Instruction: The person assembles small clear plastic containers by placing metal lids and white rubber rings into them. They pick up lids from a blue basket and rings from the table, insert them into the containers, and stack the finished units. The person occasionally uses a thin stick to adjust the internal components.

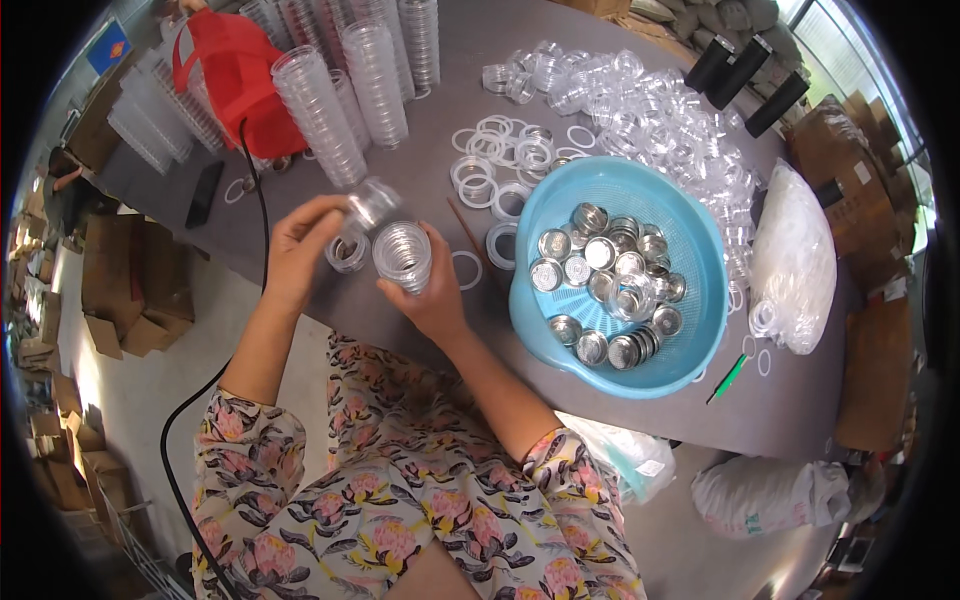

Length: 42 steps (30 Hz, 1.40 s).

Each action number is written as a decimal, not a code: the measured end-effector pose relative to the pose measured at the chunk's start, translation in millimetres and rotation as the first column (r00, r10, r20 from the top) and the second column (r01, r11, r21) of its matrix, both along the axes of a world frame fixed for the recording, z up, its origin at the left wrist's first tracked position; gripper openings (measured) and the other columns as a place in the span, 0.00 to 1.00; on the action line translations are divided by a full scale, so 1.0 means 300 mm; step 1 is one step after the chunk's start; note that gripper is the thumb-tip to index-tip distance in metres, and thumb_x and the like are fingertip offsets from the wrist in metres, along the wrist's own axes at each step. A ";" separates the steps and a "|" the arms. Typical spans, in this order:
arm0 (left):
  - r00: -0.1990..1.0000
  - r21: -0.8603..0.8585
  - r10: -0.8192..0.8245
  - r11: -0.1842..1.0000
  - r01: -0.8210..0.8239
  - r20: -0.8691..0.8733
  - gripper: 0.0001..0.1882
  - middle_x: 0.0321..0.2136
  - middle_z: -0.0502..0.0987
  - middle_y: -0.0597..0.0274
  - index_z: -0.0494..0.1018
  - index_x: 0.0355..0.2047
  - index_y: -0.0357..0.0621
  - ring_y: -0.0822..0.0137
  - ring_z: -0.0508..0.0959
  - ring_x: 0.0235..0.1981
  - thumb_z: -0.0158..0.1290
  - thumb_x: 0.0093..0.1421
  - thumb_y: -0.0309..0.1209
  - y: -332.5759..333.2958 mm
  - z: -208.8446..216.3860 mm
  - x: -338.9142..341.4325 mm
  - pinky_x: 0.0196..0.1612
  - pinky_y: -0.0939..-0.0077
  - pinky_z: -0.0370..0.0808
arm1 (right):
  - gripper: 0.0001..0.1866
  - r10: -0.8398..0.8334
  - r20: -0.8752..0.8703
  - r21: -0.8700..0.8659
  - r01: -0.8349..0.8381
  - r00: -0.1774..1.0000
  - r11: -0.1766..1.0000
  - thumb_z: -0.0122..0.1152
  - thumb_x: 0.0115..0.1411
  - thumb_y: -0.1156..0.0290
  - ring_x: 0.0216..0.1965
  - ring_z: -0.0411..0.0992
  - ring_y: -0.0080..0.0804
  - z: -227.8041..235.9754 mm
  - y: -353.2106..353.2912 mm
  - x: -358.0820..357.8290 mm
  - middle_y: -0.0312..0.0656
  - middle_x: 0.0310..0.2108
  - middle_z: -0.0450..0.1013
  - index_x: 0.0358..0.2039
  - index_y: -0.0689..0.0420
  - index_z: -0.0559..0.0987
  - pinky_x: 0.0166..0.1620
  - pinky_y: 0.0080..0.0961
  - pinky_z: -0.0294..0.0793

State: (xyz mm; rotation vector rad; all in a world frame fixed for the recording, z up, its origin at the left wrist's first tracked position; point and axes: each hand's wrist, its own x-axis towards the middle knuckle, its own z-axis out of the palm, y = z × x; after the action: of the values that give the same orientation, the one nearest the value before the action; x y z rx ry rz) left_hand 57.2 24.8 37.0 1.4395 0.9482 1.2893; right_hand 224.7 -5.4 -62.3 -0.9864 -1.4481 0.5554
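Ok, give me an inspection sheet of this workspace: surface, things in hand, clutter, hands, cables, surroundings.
Surface: grey table, widely covered.
Things in hand: stack of clear round pieces; blurred clear piece.
Clutter: blue basket with silver round pieces; heaped clear pieces; green-handled tool.
Hands: right hand grips the stack; left hand holds the blurred piece beside it.
Cables: black cable runs from the red item over the table's edge.
Surroundings: cardboard boxes, white sack.
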 end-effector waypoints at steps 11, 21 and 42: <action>0.446 0.424 0.317 0.891 0.163 -0.837 0.12 0.37 0.76 0.57 0.75 0.37 0.41 0.57 0.72 0.42 0.55 0.49 0.25 0.038 -0.231 -0.125 0.51 0.61 0.62 | 0.49 0.015 0.020 -0.095 -0.013 1.000 0.995 0.71 0.42 0.64 0.54 0.63 0.51 -0.011 -0.037 0.037 0.57 0.52 0.62 0.60 0.65 0.54 0.55 0.38 0.63; 0.639 0.507 -0.061 0.553 0.661 -0.767 0.09 0.27 0.74 0.57 0.75 0.29 0.41 0.58 0.73 0.32 0.59 0.46 0.29 -0.118 0.169 0.470 0.36 0.65 0.68 | 0.41 -0.089 0.557 0.006 0.103 0.825 0.995 0.65 0.48 0.64 0.59 0.55 0.49 -0.138 -0.125 0.089 0.55 0.55 0.58 0.59 0.62 0.55 0.60 0.39 0.55; 0.638 0.533 0.209 0.761 0.370 -0.741 0.09 0.29 0.73 0.62 0.75 0.31 0.43 0.58 0.71 0.36 0.58 0.47 0.27 -0.054 0.132 0.187 0.46 0.61 0.63 | 0.38 -0.021 0.146 -0.036 0.026 0.989 0.999 0.66 0.45 0.72 0.54 0.63 0.52 -0.114 -0.112 0.088 0.55 0.51 0.65 0.56 0.64 0.62 0.55 0.41 0.62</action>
State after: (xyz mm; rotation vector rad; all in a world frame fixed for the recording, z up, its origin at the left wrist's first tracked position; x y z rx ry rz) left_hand 113.4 8.6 76.7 2.7205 0.9598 0.9179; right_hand 251.0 -38.9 -96.3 -1.0915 -1.5580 0.5037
